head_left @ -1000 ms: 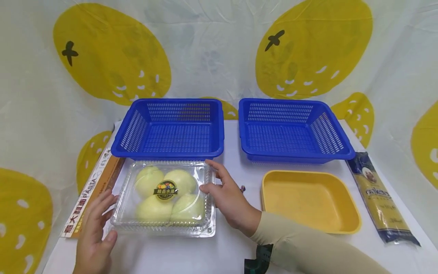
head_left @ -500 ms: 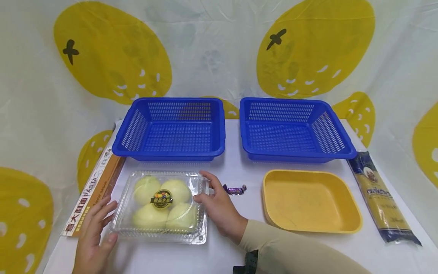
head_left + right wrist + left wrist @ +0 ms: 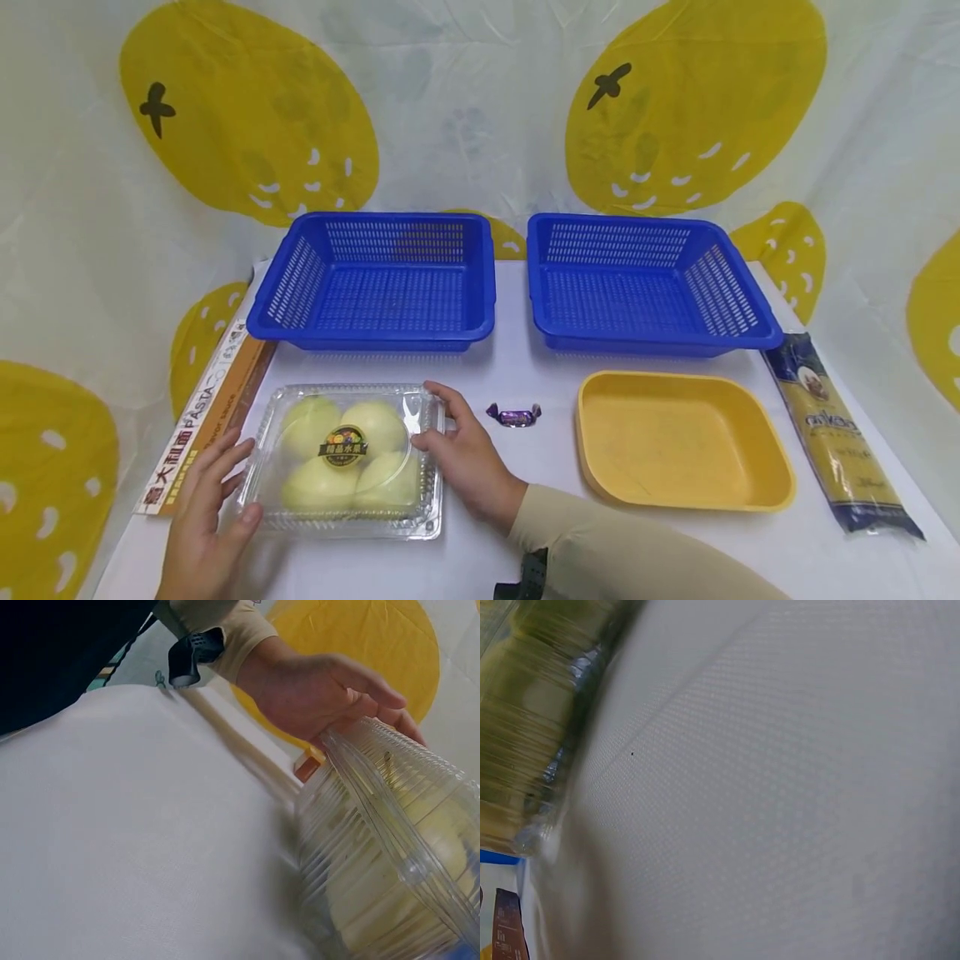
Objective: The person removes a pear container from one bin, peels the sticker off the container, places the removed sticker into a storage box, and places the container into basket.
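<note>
Positioning, it seems, the fruit box (image 3: 341,479), lower left of the head frame.
The right hand (image 3: 476,467) has its grip clamped on the right edge; the left hand (image 3: 201,512) has fingers loosely apart beside the left. Next move probably calls for keeping it level.

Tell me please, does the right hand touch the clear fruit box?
Touching. In the head view, the right hand has its thumb on top of the clear fruit box, near the box's right edge.
</note>
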`<state>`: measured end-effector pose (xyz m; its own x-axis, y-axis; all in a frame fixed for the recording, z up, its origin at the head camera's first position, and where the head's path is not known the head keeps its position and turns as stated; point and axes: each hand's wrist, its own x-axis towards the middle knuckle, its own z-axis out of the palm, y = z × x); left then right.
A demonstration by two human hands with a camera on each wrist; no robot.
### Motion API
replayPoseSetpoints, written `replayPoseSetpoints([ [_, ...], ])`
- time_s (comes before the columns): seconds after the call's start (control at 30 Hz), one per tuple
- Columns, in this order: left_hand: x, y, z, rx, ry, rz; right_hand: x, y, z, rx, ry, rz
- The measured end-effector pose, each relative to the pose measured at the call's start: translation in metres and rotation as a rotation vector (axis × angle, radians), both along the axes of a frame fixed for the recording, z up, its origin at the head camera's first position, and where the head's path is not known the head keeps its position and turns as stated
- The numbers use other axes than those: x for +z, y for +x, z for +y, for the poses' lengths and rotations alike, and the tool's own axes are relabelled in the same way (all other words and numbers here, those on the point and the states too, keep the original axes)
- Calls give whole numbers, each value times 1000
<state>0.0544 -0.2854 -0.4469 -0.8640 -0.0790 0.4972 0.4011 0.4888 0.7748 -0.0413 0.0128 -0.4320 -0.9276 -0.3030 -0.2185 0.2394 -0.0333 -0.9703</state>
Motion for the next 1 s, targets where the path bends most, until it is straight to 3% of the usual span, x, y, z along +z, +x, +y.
replayPoseSetpoints([
  [0.4, 4, 6, -1, 86, -105, -140, 2, 7, 3, 34, 42, 16],
  [0.57, 2, 6, -2, 75, -102, -119, 5, 5, 9, 47, 87, 41],
  [0.77, 0, 4, -3, 45, -84, -64, 14, 0, 23, 94, 142, 12],
  [1.0, 0, 4, -2, 64, -88, -97, 21, -6, 35, 132, 202, 36],
])
